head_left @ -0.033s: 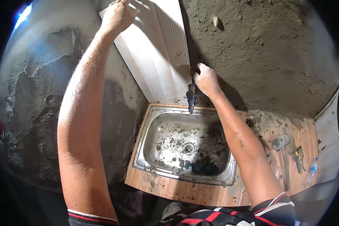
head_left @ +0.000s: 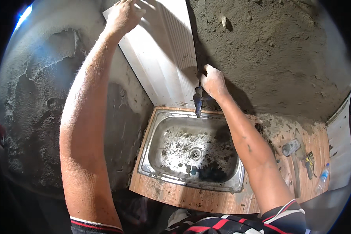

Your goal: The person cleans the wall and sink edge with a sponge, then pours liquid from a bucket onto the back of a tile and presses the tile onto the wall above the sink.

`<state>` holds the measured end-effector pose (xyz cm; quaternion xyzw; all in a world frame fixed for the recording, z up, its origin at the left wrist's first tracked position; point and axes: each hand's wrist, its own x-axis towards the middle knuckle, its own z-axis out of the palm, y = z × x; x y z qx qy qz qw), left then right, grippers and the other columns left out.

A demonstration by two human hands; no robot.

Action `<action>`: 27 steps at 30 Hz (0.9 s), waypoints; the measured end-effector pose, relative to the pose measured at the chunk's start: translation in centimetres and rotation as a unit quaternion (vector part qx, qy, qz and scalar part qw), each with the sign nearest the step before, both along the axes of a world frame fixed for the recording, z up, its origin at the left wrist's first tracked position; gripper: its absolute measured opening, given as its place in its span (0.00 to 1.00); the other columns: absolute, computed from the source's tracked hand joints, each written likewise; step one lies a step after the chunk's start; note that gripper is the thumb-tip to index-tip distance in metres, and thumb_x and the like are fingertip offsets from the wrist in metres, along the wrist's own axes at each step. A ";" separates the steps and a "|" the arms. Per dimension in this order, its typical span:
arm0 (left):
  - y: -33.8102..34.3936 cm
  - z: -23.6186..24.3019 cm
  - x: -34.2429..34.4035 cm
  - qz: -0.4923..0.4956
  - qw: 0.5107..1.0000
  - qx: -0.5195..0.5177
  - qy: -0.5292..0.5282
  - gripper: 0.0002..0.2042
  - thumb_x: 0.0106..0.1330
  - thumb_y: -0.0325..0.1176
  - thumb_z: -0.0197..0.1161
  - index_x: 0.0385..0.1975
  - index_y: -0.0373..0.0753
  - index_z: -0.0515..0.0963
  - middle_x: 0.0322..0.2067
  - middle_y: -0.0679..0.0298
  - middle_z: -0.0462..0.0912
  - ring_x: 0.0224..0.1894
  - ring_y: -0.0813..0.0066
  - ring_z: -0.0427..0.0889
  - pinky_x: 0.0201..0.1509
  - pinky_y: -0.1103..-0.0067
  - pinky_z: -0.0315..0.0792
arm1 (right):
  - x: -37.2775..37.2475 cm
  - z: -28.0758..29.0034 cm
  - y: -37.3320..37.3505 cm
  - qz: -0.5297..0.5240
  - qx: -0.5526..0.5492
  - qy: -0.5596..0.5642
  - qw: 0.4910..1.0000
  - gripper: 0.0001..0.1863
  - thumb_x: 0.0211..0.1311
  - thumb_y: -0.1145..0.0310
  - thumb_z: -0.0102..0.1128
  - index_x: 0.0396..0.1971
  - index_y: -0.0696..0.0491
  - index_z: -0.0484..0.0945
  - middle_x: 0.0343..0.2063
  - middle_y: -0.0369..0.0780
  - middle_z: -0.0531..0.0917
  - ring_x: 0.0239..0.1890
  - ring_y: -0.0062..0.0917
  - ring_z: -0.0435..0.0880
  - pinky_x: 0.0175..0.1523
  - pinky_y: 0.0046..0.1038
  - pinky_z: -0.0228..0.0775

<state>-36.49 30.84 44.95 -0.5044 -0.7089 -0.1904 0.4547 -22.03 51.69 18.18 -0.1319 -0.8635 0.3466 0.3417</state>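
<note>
A tall pale wall tile [head_left: 160, 54] with fine ribbed stripes stands against the wall behind the sink, its lower end near the counter's back edge. High up, my left hand [head_left: 123, 17] grips its left side with bent fingers; the fingertips are partly cut off by the picture's top edge. Beside the tile's lower right edge is my right hand [head_left: 214, 82], with fingers curled in at that edge and partly hidden. Just below it a dark blue tap [head_left: 198, 102] juts out over the steel sink [head_left: 144, 163], whose basin is spattered with mortar.
Rough grey mortar [head_left: 269, 58] covers the wall right of the tile; the left wall [head_left: 39, 117] is also plastered. On the wood-look counter [head_left: 175, 197], to the right, lie a mallet [head_left: 291, 148], a yellow and black tool [head_left: 310, 163] and a clear bottle [head_left: 323, 177].
</note>
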 end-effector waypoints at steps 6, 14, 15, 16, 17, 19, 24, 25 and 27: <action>0.3 0.5 1.5 0.027 0.999 -0.001 0.028 0.13 0.53 0.30 0.67 0.40 0.40 0.81 0.33 0.56 0.85 0.37 0.56 0.87 0.43 0.66 0.81 | -2.3 -0.5 -1.0 -0.031 0.014 0.014 0.999 0.14 0.60 0.67 0.63 0.40 0.62 0.80 0.38 0.59 0.84 0.46 0.55 0.83 0.52 0.48 0.75; 0.5 0.5 1.0 0.119 0.992 0.000 0.034 0.25 0.55 0.35 0.70 0.55 0.39 0.76 0.46 0.50 0.85 0.50 0.55 0.84 0.54 0.63 0.78 | -3.1 -0.7 -1.3 -0.054 0.017 0.075 0.996 0.07 0.58 0.74 0.60 0.34 0.61 0.80 0.34 0.58 0.84 0.43 0.54 0.84 0.48 0.48 0.76; 0.6 0.8 1.5 0.143 0.989 -0.013 -0.038 0.27 0.56 0.36 0.70 0.58 0.39 0.75 0.48 0.50 0.84 0.51 0.54 0.83 0.55 0.62 0.77 | -2.9 -0.6 -1.4 -0.057 0.009 0.071 0.996 0.07 0.58 0.74 0.60 0.35 0.62 0.80 0.34 0.58 0.84 0.43 0.54 0.84 0.49 0.48 0.76; 0.7 1.0 1.9 0.166 0.980 -0.026 -0.110 0.29 0.56 0.38 0.71 0.60 0.39 0.74 0.50 0.50 0.82 0.52 0.52 0.82 0.57 0.61 0.76 | -2.8 -0.5 -1.4 -0.061 0.002 0.067 0.996 0.07 0.58 0.75 0.59 0.35 0.62 0.80 0.34 0.58 0.84 0.44 0.54 0.84 0.49 0.47 0.76; 0.7 0.8 1.4 0.164 0.980 -0.025 -0.111 0.29 0.56 0.38 0.71 0.60 0.39 0.74 0.50 0.50 0.82 0.52 0.52 0.82 0.57 0.61 0.76 | -2.8 -0.5 -1.2 -0.062 0.003 0.066 0.996 0.07 0.58 0.75 0.59 0.35 0.62 0.80 0.34 0.58 0.84 0.44 0.54 0.84 0.49 0.47 0.76; 0.2 0.5 0.4 0.161 0.987 0.004 0.001 0.30 0.57 0.42 0.71 0.60 0.40 0.74 0.53 0.49 0.78 0.54 0.50 0.80 0.59 0.60 0.75 | -3.1 -0.8 -1.1 -0.053 0.008 0.093 0.994 0.09 0.59 0.72 0.60 0.37 0.62 0.80 0.35 0.58 0.84 0.45 0.55 0.83 0.50 0.48 0.75; 0.1 0.6 1.7 0.196 0.980 0.006 0.032 0.29 0.57 0.47 0.71 0.58 0.40 0.76 0.55 0.48 0.75 0.55 0.49 0.78 0.59 0.60 0.74 | -3.5 -1.1 -1.0 -0.049 0.001 0.095 0.994 0.12 0.58 0.69 0.63 0.37 0.61 0.79 0.36 0.59 0.84 0.45 0.56 0.83 0.51 0.48 0.75; -0.1 0.8 2.0 0.192 0.981 0.002 0.010 0.29 0.57 0.48 0.71 0.57 0.40 0.77 0.56 0.47 0.75 0.56 0.50 0.78 0.60 0.60 0.74 | -3.6 -1.1 -1.1 -0.047 0.000 0.087 0.995 0.12 0.58 0.68 0.63 0.38 0.61 0.79 0.36 0.59 0.84 0.45 0.56 0.83 0.51 0.48 0.75; 0.2 1.6 1.9 0.190 0.982 -0.002 -0.003 0.27 0.58 0.48 0.71 0.54 0.39 0.79 0.53 0.48 0.78 0.54 0.51 0.80 0.58 0.60 0.76 | -3.7 -1.1 -0.8 -0.047 0.003 0.077 0.996 0.13 0.58 0.68 0.63 0.38 0.61 0.79 0.37 0.59 0.84 0.45 0.56 0.83 0.51 0.47 0.75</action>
